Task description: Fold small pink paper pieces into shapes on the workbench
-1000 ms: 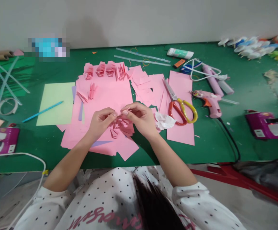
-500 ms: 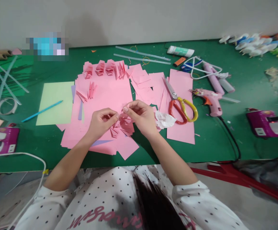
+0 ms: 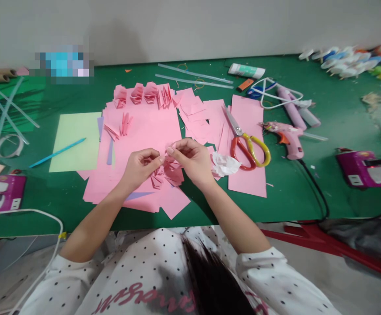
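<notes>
My left hand [image 3: 143,167] and my right hand [image 3: 192,159] meet fingertip to fingertip above a stack of pink paper sheets [image 3: 147,127]. Both are closed in a pinch on a small piece of pink paper [image 3: 164,151], mostly covered by the fingers. Just below them lie folded pink paper pieces [image 3: 173,175]. A row of pleated pink pieces [image 3: 151,92] sits along the far edge of the stack, and two narrower folds [image 3: 125,124] rest at its left. Beside my right hand is a crumpled white tissue [image 3: 225,164].
Scissors [image 3: 247,144] with red and yellow handles lie on pink paper to the right, near a pink glue gun [image 3: 288,136] with a black cord. To the left are a pale green sheet [image 3: 75,131], a blue pencil [image 3: 57,152] and a tape roll [image 3: 9,145]. Purple boxes [image 3: 362,168] stand right and left.
My right hand's fingertips have shifted slightly to the left and down. My left hand stays nearly in place, and the things on the table lie as before.
</notes>
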`<state>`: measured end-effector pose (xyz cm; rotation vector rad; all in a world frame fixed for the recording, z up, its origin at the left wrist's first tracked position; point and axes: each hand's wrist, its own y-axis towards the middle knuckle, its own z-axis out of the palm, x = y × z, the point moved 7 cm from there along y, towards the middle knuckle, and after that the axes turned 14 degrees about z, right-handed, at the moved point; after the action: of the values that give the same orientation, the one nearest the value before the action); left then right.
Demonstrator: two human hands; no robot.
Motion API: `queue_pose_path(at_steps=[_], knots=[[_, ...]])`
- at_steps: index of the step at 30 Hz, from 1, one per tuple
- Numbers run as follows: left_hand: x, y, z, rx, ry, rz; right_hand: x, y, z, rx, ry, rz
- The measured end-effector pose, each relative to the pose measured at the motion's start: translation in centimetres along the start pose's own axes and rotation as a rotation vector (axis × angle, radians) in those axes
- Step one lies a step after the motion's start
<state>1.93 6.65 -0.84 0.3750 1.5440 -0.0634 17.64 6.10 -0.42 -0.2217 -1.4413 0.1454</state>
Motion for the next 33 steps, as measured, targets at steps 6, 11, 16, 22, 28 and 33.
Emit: queue_pose_path(at_steps=[6, 11, 16, 22, 28, 33], knots=[[-0.3, -0.1, 0.0, -0.022, 0.014, -0.005, 0.0, 0.1, 0.2, 0.011, 0.058, -0.01], [-0.6, 0.0, -0.3, -0.05, 0.056, 0.037, -0.2, 0.2, 0.7, 0.052, -0.038, 0.006], [-0.4, 0.0, -0.1, -0.029, 0.045, 0.04, -0.3, 0.1, 0.8, 0.055, -0.065, 0.033], [-0.5, 0.0, 0.0, -0.027, 0.036, 0.034, -0.2, -0.1, 0.7, 0.024, -0.084, 0.013], [-0.4, -0.1, 0.0, -0.001, 0.048, 0.039, -0.2, -0.2, 0.6, 0.03, -0.086, -0.006], [-1.1, 0.0, 0.1, 0.023, 0.078, 0.062, -0.1, -0.2, 0.7, 0.041, -0.098, -0.001]])
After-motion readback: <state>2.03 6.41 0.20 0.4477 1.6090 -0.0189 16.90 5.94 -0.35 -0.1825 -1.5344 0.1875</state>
